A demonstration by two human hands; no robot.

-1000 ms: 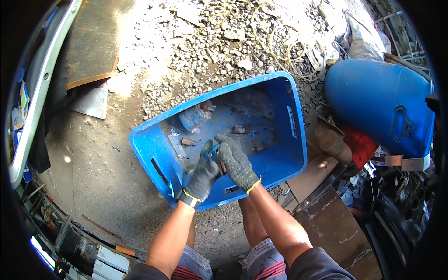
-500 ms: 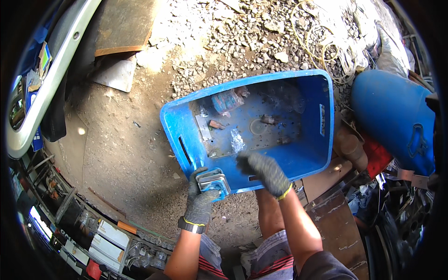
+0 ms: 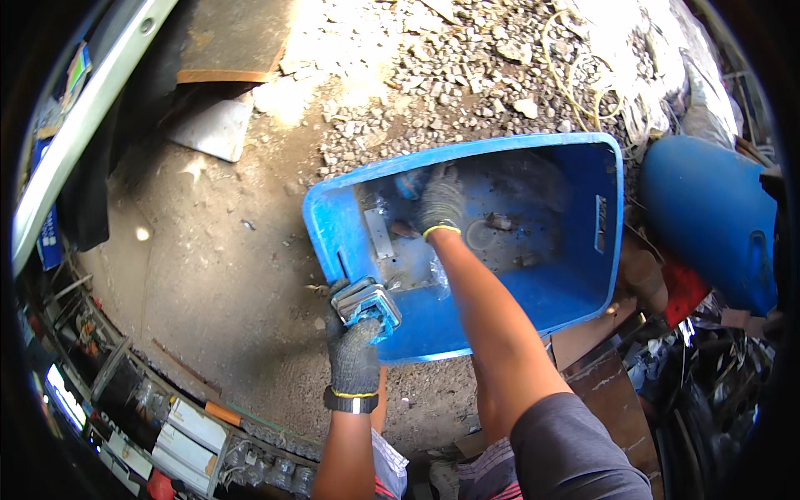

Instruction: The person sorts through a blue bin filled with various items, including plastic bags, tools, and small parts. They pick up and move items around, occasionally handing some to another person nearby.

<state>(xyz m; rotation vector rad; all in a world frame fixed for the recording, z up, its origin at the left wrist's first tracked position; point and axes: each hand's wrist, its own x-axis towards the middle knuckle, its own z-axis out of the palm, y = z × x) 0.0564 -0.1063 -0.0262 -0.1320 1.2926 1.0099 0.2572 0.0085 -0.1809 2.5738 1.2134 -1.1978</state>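
A large blue plastic bin [image 3: 500, 312] stands on the ground before me. My left hand [image 3: 353, 354], in a grey knit glove, is closed round a small stack of flat metal pieces [image 3: 367, 298] partly wrapped in blue plastic, held at the bin's near left corner. My right hand [image 3: 443, 200], gloved alike, is deep in the bin by its far wall, against a blue package in clear plastic [image 3: 409, 184]. Blur and shade hide its fingers. Also on the bin's floor are a pale metal strip [image 3: 379, 233], crumpled clear plastic [image 3: 439, 275] and a small dirty object [image 3: 500, 222].
Loose gravel [image 3: 467, 75] and a pale cord [image 3: 567, 75] lie beyond the bin. A blue barrel [image 3: 704, 212] stands at the right, above mixed scrap. On the left are a wooden board [image 3: 233, 37] and a long pale bar [image 3: 92, 108].
My right hand has gone from above the bin's near edge down to its far side, beside the blue package. The left hand still holds the stack, tilted somewhat differently.
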